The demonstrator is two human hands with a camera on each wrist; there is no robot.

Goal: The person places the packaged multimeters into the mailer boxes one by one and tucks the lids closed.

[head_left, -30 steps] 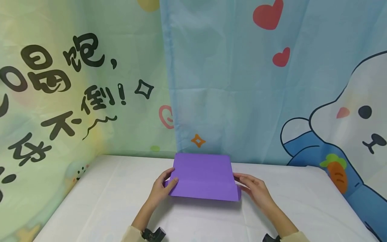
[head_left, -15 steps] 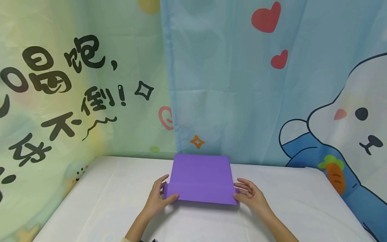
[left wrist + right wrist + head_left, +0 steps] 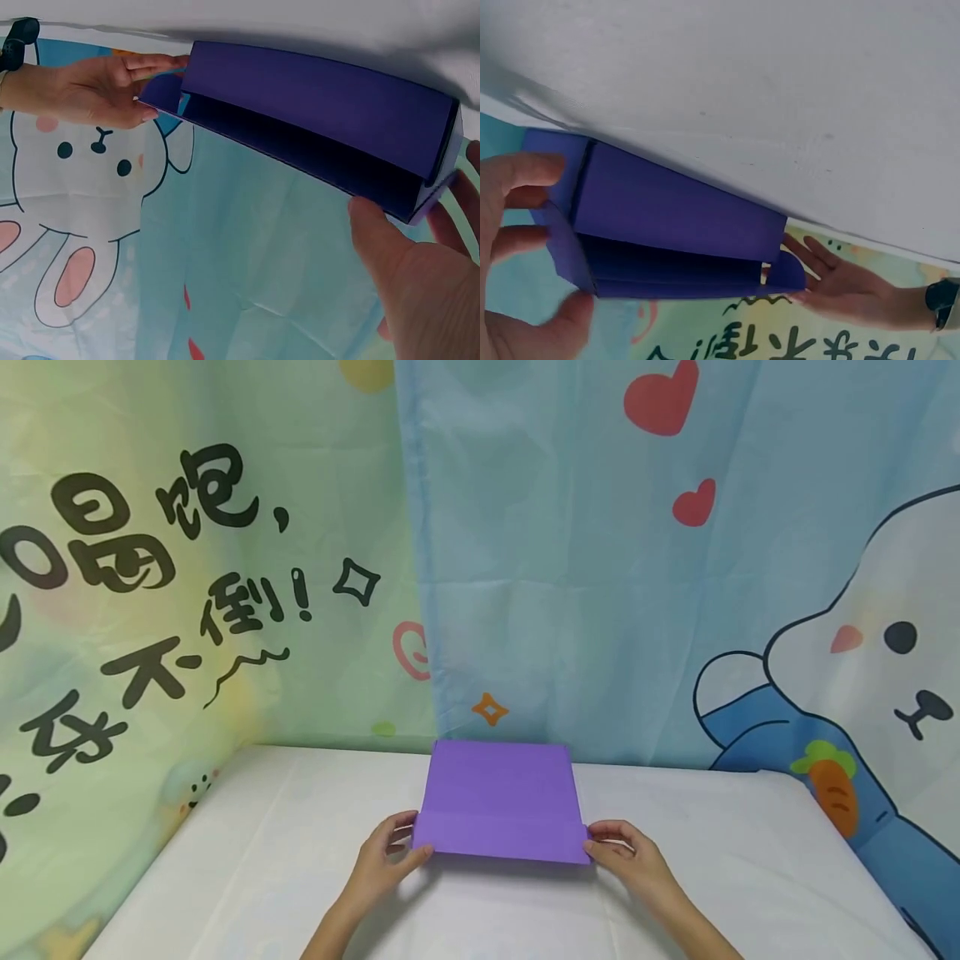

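Observation:
A purple cardboard box [image 3: 497, 789] stands on the white-covered table, its lid facing up and its front flap tilted out toward me. Both wrist views show a dark gap under the lid, above the front wall [image 3: 315, 101], and rounded side tabs [image 3: 786, 272] at the flap's ends. My left hand [image 3: 381, 858] holds the flap's left front corner, thumb at the edge and fingers behind the tab. At the opposite corner my right hand [image 3: 633, 858] pinches the flap in the same way. The inside of the box is too dark to make out.
White cloth covers the table [image 3: 300, 827]. Behind it hang a green printed curtain [image 3: 322, 693] with black characters and a blue curtain [image 3: 562, 610] with hearts and a white cartoon animal.
My right hand has moved from the box's side to the flap's front corner, thumb now at its edge. The left hand has shifted slightly toward me. The front flap's angle has changed a little.

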